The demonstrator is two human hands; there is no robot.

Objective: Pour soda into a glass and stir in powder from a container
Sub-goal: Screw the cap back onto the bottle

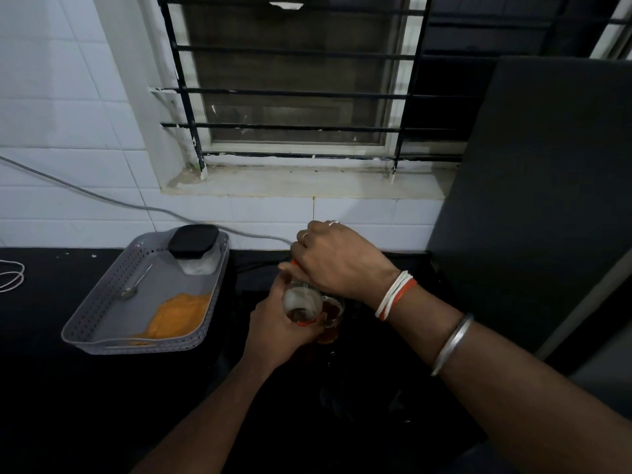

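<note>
A clear soda bottle with an orange label stands over the dark counter, with a little brown soda at its bottom. My left hand grips the bottle's body from the left. My right hand curls over its top, where a bit of orange cap shows. Just right of the bottle, a glass holds amber soda and is partly hidden by my right wrist. The powder container, clear with a black lid, sits shut in the far corner of a grey tray. A metal spoon lies in the tray.
An orange cloth lies in the tray's near part. A grey cable runs along the tiled wall, and a white cord lies at the left edge. A dark tall panel stands to the right. A barred window is behind.
</note>
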